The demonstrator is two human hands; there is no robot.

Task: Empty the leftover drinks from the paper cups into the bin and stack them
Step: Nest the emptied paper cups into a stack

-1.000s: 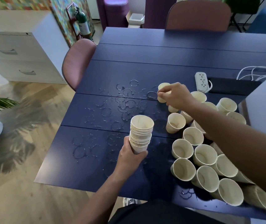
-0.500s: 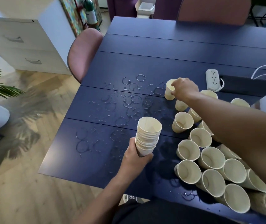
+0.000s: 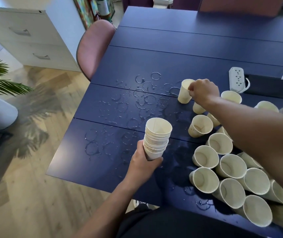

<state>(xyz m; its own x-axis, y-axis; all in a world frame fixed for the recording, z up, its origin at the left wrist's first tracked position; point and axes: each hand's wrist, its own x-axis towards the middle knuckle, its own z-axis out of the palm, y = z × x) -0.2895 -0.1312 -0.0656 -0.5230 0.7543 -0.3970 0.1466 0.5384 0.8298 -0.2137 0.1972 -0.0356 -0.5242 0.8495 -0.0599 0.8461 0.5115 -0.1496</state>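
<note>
My left hand (image 3: 143, 163) grips the base of a stack of several nested cream paper cups (image 3: 156, 137), held upright just above the dark blue table (image 3: 171, 54). My right hand (image 3: 203, 92) reaches across the table and pinches the rim of a single paper cup (image 3: 184, 94) at the far edge of the group. Several more loose cups (image 3: 226, 167) crowd the table's right side under and beside my right forearm. One cup (image 3: 200, 126) shows brown liquid at its bottom. No bin is in view.
Wet rings and drops (image 3: 137, 103) cover the table's middle, with a puddle (image 3: 200, 201) near the front edge. A white power strip (image 3: 236, 79) and cable lie at the right rear. A pink chair (image 3: 92, 48) stands at the table's left, a white drawer cabinet (image 3: 30, 36) beyond it.
The view has tilted down and closer. My right hand has shifted its hold on the far cup, which now stands more upright. The stack in my left hand has stayed in place.
</note>
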